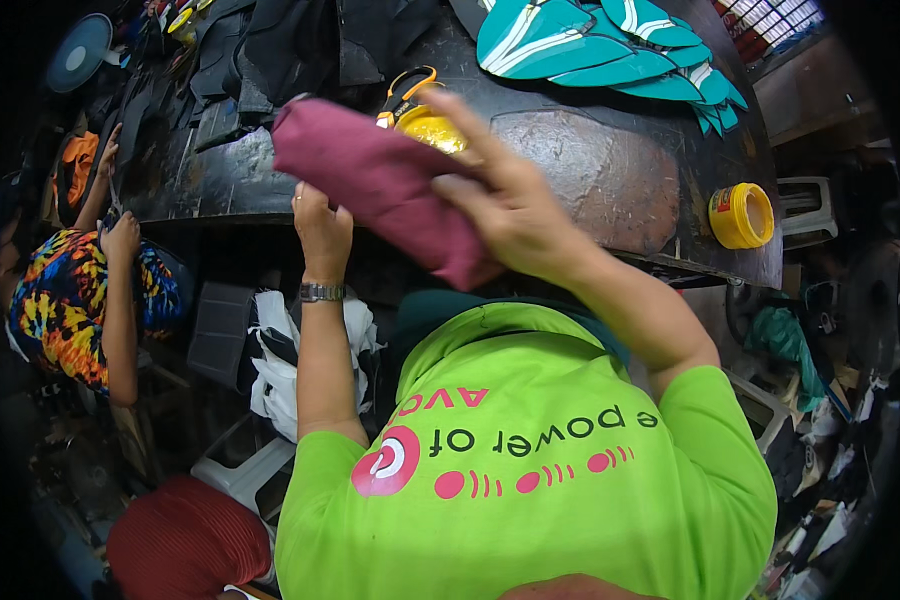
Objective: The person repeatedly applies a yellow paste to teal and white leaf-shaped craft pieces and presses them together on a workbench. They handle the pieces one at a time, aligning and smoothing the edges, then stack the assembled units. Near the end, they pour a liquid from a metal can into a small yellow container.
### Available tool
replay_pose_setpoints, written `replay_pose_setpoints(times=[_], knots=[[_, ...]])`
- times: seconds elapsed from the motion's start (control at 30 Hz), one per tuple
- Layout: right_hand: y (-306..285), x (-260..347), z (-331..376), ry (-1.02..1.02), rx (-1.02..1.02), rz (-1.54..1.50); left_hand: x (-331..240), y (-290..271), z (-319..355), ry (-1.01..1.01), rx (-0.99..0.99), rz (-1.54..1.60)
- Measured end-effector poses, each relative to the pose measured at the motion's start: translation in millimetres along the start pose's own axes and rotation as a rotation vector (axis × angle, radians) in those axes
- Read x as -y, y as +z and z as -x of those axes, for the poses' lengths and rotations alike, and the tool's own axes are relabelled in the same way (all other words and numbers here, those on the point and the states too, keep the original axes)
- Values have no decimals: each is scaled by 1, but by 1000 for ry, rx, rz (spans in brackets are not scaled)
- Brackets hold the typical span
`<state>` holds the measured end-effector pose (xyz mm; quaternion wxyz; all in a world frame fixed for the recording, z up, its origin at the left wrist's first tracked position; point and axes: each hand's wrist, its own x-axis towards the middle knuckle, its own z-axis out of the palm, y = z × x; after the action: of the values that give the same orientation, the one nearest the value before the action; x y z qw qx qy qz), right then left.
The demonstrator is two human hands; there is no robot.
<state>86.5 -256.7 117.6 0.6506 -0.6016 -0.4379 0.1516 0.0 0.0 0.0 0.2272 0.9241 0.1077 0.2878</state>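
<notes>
I hold a maroon piece of fabric-like material (pixel 380 180) above the edge of a dark workbench (pixel 590 170). My left hand (pixel 320 230), with a watch on its wrist, grips the piece from below at its left end. My right hand (pixel 510 215) lies over its right end, index finger stretched out, the rest pinching it. Just behind the piece sits an open yellow tin (pixel 432 130), with orange-handled scissors (pixel 408 88) beside it. My green shirt (pixel 530 450) fills the lower part of the view.
Teal cut pieces with white stripes (pixel 610 45) are stacked at the bench's back right, black cut pieces (pixel 270 40) at the back left. A yellow jar (pixel 740 215) stands near the right edge. Another person in a multicoloured shirt (pixel 70 290) works at left. White bags (pixel 280 360) lie below the bench.
</notes>
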Motion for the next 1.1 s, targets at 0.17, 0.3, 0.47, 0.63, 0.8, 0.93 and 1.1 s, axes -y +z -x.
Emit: replay_pose_setpoints(times=[0.17,0.3,0.47,0.63,0.8,0.93,1.1], knots=[[67,-43,-39,43,0,249,27,-4,9,145,-141,-142],[75,-69,-69,-39,5,498,33,-10,-8,52,-173,-178],[73,-83,-92,-167,-147,746,33,-13,-25,-148,-182,-83],[65,-74,-73,-247,-174,724,33,-19,-14,-158,-299,13],[30,-68,-22,-208,-236,745,29,-16,-5,-185,-377,123],[17,-74,-8,-146,-240,712,22,-1,-14,-166,-413,17],[5,-79,-8,-159,-329,772,28,-7,-12,-164,-394,20]])
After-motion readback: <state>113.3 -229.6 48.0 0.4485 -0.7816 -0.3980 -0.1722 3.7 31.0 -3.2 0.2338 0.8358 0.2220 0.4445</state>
